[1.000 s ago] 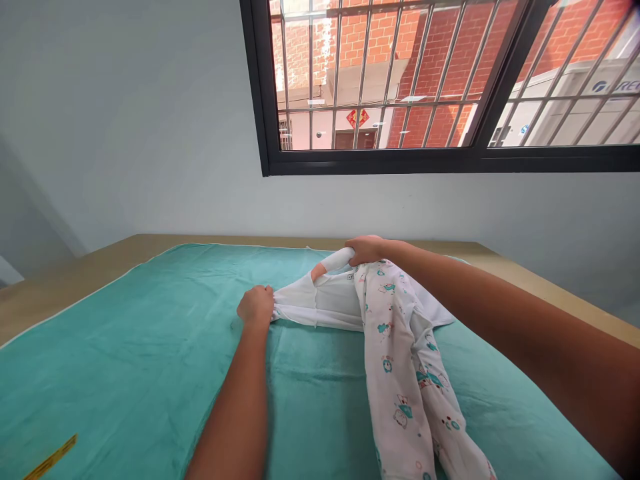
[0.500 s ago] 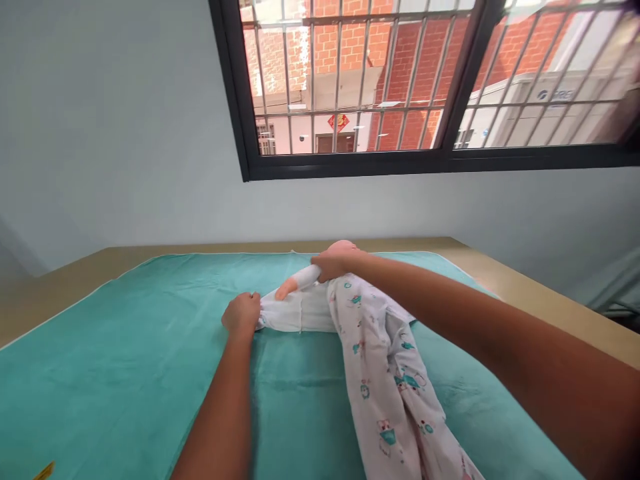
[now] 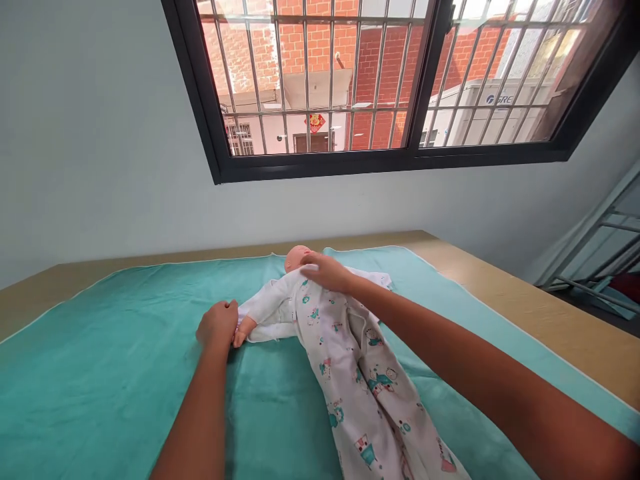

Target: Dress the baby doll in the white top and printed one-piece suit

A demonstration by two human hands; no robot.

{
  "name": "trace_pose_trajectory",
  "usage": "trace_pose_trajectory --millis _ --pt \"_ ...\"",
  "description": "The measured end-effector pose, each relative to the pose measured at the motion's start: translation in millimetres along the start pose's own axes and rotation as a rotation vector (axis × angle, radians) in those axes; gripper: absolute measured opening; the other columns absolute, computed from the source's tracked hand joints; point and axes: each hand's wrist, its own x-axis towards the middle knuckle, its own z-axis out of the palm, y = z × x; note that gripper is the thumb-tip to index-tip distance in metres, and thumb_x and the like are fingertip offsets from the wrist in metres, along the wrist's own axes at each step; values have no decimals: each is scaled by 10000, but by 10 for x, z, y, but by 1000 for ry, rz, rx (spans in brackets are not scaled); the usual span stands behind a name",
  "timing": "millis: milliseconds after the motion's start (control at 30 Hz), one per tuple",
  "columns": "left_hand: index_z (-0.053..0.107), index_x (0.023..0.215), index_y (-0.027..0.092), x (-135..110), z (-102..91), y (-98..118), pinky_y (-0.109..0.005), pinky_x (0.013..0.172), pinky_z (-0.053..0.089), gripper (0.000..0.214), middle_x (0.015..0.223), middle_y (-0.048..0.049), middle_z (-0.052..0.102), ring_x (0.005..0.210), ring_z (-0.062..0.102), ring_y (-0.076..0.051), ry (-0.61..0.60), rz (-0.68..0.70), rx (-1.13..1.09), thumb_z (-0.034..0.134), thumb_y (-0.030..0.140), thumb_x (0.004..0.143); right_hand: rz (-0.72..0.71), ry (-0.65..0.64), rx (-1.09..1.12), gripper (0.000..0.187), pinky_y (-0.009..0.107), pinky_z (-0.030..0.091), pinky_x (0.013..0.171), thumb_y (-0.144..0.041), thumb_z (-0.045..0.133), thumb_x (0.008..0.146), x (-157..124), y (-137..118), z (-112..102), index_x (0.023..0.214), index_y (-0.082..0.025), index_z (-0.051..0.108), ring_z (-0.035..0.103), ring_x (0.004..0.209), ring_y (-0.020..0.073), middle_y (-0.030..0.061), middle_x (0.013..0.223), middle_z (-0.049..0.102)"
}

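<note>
A baby doll lies on its back on a teal cloth (image 3: 150, 333), its pink head (image 3: 296, 256) at the far side. A white baby garment (image 3: 345, 347) with small teal and pink prints covers its front, the legs running toward me. At the doll's arm, my left hand (image 3: 219, 325) is closed on the end of a white sleeve (image 3: 267, 303); the doll's bare hand (image 3: 244, 331) sticks out beside my fingers. My right hand (image 3: 327, 271) lies at the doll's neck, thumb and fingers closed on the garment's upper edge. The palm side of both hands is hidden.
The cloth covers a wooden table (image 3: 500, 300) that stands against a grey wall (image 3: 125, 167). A dark-framed window (image 3: 320, 163) with bars is above it. A metal rack (image 3: 600, 247) stands at the right.
My right hand has left the doll's arm for the garment's top edge. That arm, formerly bent across the white cloth, now stretches toward my left hand in the sleeve. The view has shifted right.
</note>
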Motion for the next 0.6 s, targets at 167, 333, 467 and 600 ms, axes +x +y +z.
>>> trace_pose_trajectory --millis 167,333,467,600 --pt "700 946 208 -38 19 57 -380 730 475 434 1109 -155 705 980 658 -333 3 44 7 353 456 867 363 279 -52 302 313 437 963 -296 463 929 -685 890 -384 1168 -173 601 584 1114 184 90 1216 638" --pt "690 948 209 -59 39 81 -369 691 470 462 1072 -148 715 932 663 -327 29 39 25 339 499 874 617 271 -142 292 314 451 934 -264 482 905 -1402 1712 -679 1141 -168 625 607 1072 203 102 1166 666" --pt "673 909 217 -69 57 103 -354 669 459 462 1063 -137 713 905 658 -316 42 30 31 322 516 875 761 207 -252 381 341 413 984 -324 576 862 -1623 2207 -929 1207 -169 613 563 1156 245 117 1260 626" --pt "655 872 221 -68 87 131 -349 655 445 454 1049 -132 713 895 654 -316 40 7 27 328 537 865 962 263 -404 506 491 378 1002 -409 519 893 -1612 2606 -1190 1288 -94 553 460 1249 356 222 1336 530"
